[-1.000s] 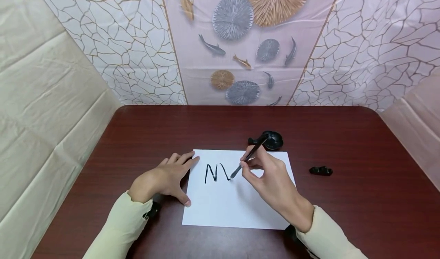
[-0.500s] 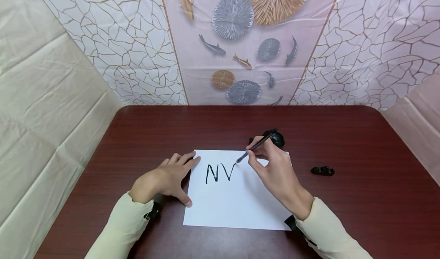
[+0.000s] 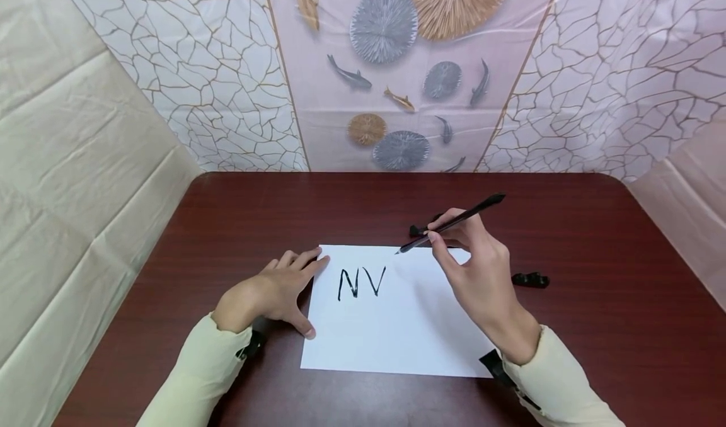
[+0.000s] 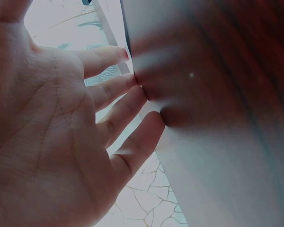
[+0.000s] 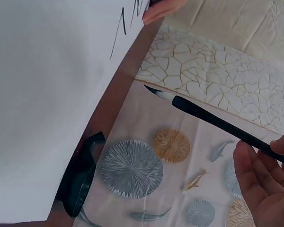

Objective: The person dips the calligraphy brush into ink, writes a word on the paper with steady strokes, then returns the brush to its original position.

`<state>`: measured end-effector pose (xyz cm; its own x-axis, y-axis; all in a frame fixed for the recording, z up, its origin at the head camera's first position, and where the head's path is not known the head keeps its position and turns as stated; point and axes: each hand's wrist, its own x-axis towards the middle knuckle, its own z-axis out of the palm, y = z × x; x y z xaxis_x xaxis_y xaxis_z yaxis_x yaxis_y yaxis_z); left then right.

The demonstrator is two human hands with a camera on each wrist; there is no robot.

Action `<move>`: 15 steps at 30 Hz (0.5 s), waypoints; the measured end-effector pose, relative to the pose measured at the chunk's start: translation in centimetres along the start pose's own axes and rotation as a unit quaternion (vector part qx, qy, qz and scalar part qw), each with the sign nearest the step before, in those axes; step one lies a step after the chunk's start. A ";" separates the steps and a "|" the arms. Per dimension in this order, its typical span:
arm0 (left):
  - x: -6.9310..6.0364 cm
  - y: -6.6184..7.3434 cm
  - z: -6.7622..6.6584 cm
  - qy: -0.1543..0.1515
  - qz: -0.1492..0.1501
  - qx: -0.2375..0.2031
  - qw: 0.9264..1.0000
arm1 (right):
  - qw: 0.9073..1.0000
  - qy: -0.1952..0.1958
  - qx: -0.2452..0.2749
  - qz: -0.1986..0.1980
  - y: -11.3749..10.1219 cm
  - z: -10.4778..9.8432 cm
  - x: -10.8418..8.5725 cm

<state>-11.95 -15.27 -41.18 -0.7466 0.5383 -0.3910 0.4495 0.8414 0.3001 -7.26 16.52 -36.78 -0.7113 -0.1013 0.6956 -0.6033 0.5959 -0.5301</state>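
Note:
A white sheet of paper (image 3: 363,339) lies on the table, bearing black brush strokes like an N and a V (image 3: 374,282). My left hand (image 3: 272,295) rests at its left edge, fingers spread, index finger and thumb on the paper. In the left wrist view, several fingertips (image 4: 154,120) touch the dark tabletop. My right hand (image 3: 482,269) pinches a dark-handled writing brush (image 3: 467,214), tilted, above the paper's upper edge. The right wrist view shows its black tip and white bristles (image 5: 163,94) apart from the sheet. Behind that hand a black ink dish (image 3: 418,230) is mostly hidden.
A small dark, bumpy brush rest (image 3: 530,280) stands right of the paper, partly behind my right hand. The reddish-brown table (image 3: 255,206) ends at a patterned cloth backdrop (image 3: 399,150). A pale cloth wall (image 3: 85,162) rises on the left.
The brush finished the V's right stroke, then lifted off the paper. My right hand moved up and to the right with it, now covering most of the dish. My left hand stayed put.

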 end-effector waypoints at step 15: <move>0.0 -0.1 0.0 0.007 0.007 0.002 1.000 | 0.999 -0.033 -0.011 -0.010 0.9 0.5 -1.6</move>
<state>-11.97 -15.36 -41.23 -0.7470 0.5499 -0.3736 0.4624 0.8335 0.3023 -6.91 16.81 -38.64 -0.7218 -0.1659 0.6719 -0.6103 0.6104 -0.5050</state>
